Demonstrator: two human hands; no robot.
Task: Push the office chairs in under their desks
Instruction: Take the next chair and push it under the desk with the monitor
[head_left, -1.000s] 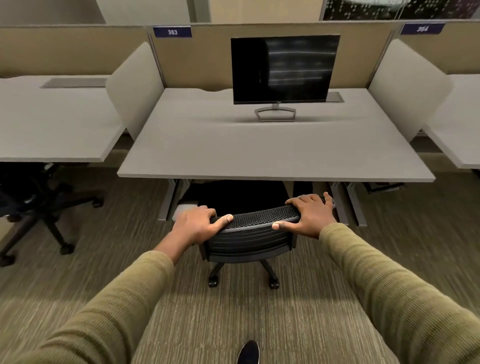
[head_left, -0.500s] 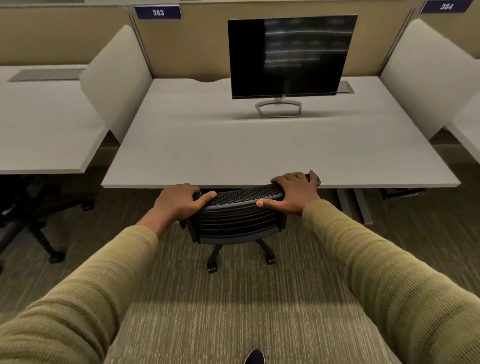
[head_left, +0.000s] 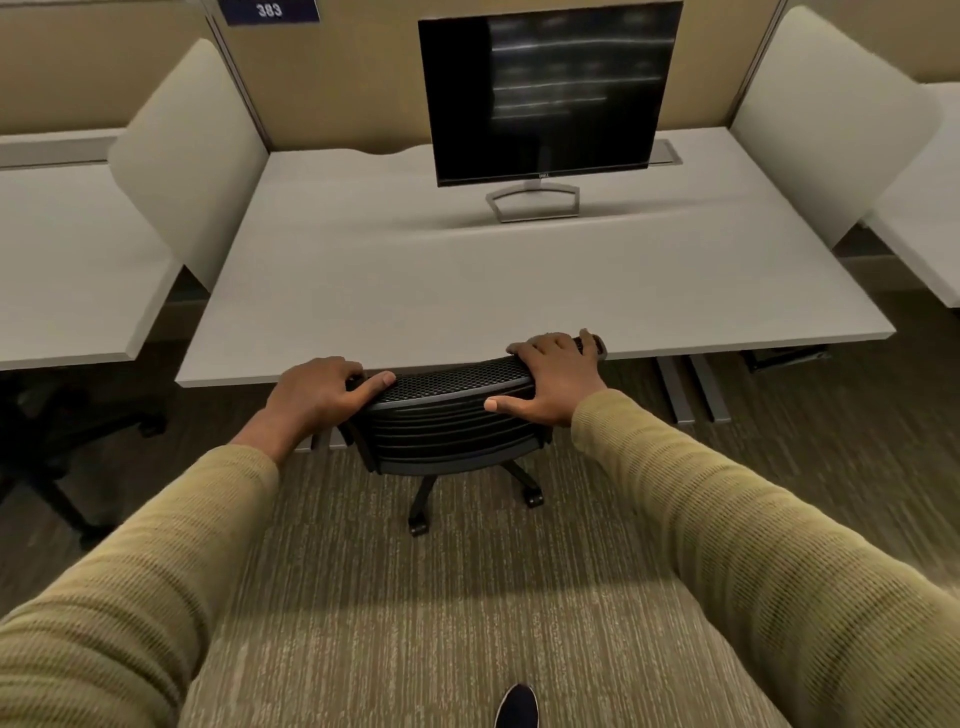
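Observation:
A black mesh-backed office chair (head_left: 447, 421) stands at the front edge of the grey desk (head_left: 467, 291), its seat hidden under the desktop and its backrest top level with the desk edge. My left hand (head_left: 317, 395) grips the left end of the backrest top. My right hand (head_left: 556, 379) grips the right end, fingers curled over the rim and thumb on the back. Two castor legs show below the backrest on the carpet.
A dark monitor (head_left: 545, 93) on a silver stand sits at the back of the desk. Pale divider panels (head_left: 192, 156) flank it. Another black chair base (head_left: 57, 457) stands under the left desk. Desk legs (head_left: 691, 389) stand at right. My shoe (head_left: 517, 706) shows below.
The chair has rolled forward under the desk with both hands still on its backrest. The seat has gone out of sight and I have stepped closer to the desk.

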